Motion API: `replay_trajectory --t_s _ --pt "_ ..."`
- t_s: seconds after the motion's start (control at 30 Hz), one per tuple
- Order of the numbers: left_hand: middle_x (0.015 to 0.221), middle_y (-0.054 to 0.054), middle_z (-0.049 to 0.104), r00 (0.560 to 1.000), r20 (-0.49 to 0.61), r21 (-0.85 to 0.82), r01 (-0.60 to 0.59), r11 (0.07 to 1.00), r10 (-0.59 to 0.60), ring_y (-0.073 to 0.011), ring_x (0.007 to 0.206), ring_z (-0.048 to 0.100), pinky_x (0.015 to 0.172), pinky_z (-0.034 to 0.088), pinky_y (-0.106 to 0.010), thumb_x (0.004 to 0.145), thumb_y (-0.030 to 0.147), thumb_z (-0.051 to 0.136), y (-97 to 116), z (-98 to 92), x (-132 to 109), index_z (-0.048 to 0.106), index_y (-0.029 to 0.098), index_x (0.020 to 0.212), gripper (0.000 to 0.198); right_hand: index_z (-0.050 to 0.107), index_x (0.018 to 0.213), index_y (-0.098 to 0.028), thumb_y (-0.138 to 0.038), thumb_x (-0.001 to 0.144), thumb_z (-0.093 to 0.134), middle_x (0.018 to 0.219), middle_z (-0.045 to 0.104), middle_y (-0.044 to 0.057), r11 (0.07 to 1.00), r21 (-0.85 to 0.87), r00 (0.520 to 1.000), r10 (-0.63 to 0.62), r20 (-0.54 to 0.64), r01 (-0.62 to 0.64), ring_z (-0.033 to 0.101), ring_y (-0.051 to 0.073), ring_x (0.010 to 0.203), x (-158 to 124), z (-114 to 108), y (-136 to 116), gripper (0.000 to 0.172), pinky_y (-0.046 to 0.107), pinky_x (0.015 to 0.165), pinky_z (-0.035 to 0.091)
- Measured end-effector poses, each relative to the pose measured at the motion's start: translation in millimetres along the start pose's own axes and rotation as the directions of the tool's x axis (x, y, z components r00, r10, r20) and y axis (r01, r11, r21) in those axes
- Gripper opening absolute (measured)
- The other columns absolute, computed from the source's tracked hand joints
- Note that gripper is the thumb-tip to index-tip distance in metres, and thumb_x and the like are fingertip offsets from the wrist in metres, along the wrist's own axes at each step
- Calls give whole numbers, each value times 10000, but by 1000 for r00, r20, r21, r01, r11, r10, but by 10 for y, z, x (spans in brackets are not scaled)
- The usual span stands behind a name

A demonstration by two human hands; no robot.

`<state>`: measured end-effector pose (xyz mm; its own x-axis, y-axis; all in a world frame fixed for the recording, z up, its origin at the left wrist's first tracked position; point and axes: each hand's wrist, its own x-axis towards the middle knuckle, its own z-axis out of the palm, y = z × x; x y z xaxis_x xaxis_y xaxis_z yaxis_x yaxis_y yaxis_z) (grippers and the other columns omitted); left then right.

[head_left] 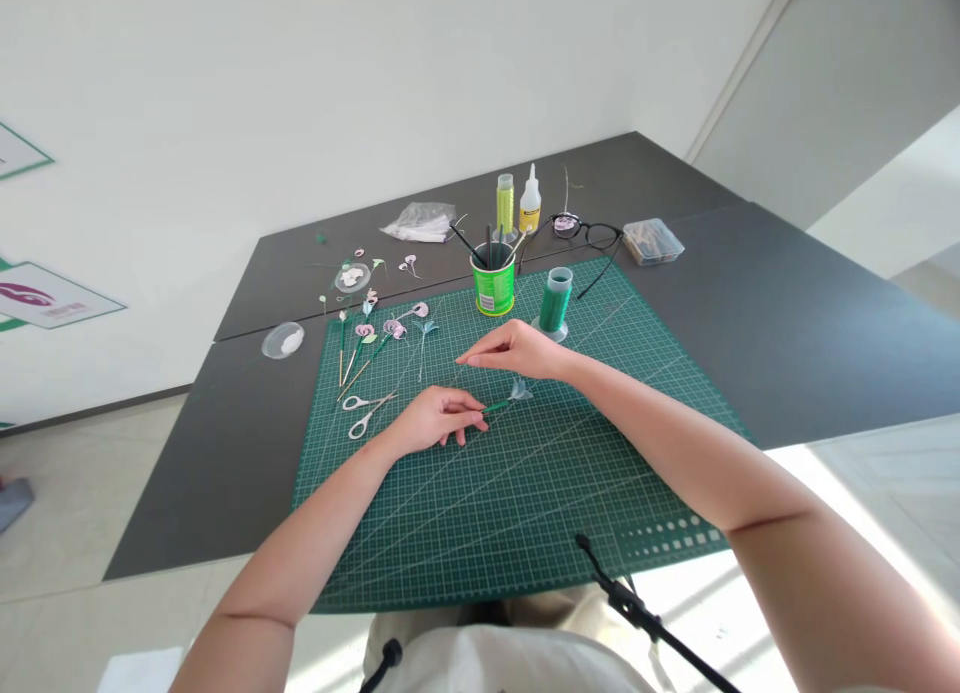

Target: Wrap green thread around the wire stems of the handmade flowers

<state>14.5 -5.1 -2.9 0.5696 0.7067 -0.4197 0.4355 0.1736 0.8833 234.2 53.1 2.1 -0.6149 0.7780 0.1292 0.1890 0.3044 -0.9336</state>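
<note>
My left hand (435,418) is closed on the green stem of a small pale-blue craft flower (519,390), which points right, low over the green cutting mat (480,513). Thumb and fingertips pinch the stem's left part, whose end is hidden. My right hand (521,351) hovers above and slightly beyond the flower. Its thumb and forefinger are pinched together, pointing left; anything between them is too fine to make out. Just behind the right hand stands a spool of green thread (556,301). White-handled scissors (364,413) lie left of my left hand.
Several craft flowers on sticks (364,331) lie at the mat's left. A green tub of tools (493,283) stands at the back, near a yellow spool (505,205), a glue bottle (530,205), eyeglasses (600,235) and a clear box (654,241). A small dish (283,340) sits left.
</note>
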Motion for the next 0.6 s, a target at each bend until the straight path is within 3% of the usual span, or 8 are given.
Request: replay_trajectory --t_s 0.13,0.3,0.43,0.6 --pt "976 -130 800 999 -39 26 -36 999 37 -127 569 648 483 451 -232 889 407 692 -19 15 -10 731 146 1004 288 827 1047 -162 -398 892 673 685 686 22 999 -3 999 47 0 -47 340 83 522 20 -7 53 322 258 488 240" --pt "971 -108 805 994 -70 0 -79 997 79 -102 545 624 602 530 -260 887 348 694 -22 37 -31 701 142 944 213 828 1052 -164 -426 877 689 850 768 71 995 15 995 94 18 -95 525 122 612 43 -54 116 345 272 548 370" --pt "965 -92 807 989 -100 -2 -109 994 108 -107 550 633 602 539 -262 882 357 704 0 55 -61 672 156 894 204 831 1041 -184 -433 865 701 992 795 89 993 15 993 113 25 -114 680 194 819 49 -72 158 332 304 684 493" --pt "930 -50 809 982 -133 116 -120 986 135 -115 574 663 606 540 -248 901 372 699 54 74 -116 688 179 893 194 828 1035 -188 -398 871 696 1032 803 78 994 34 991 104 81 -107 723 224 936 63 -29 229 297 331 779 535"
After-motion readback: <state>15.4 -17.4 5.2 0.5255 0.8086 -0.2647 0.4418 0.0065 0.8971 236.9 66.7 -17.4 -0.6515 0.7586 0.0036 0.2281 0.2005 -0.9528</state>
